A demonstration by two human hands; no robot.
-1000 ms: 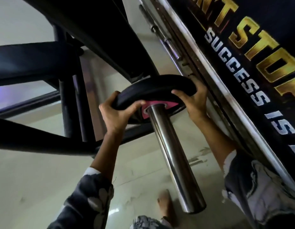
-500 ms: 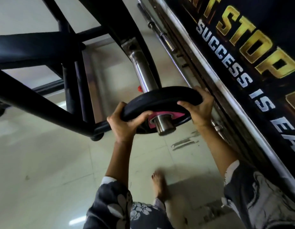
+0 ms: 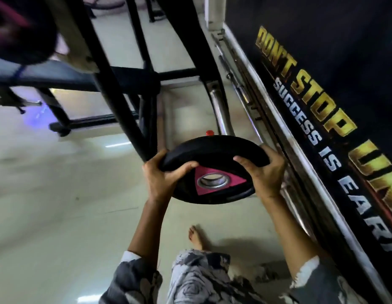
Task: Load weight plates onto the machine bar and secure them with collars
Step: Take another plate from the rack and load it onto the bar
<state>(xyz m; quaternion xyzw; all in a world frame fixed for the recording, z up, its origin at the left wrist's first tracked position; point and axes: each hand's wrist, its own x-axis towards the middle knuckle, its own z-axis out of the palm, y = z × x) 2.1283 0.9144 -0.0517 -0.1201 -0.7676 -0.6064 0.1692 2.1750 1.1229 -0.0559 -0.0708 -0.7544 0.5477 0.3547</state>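
Black wall banner (image 3: 322, 62) along right side, gold lettering "DON'T STOP".
Black machine frame (image 3: 116, 102) crosses upper left over pale tiled floor (image 3: 48, 205).
Chrome machine bar (image 3: 221, 115) slants down from frame, lower end hidden behind plate.
Black weight plate (image 3: 212, 154) at centre, tilted, pink triangle round steel-ringed hole; hole empty, floor seen through.
Left hand (image 3: 162, 178) grips plate's left rim, fingers clenched.
Right hand (image 3: 265, 172) grips right rim, fingers wrapped.
Bare foot (image 3: 197, 238) on floor below.
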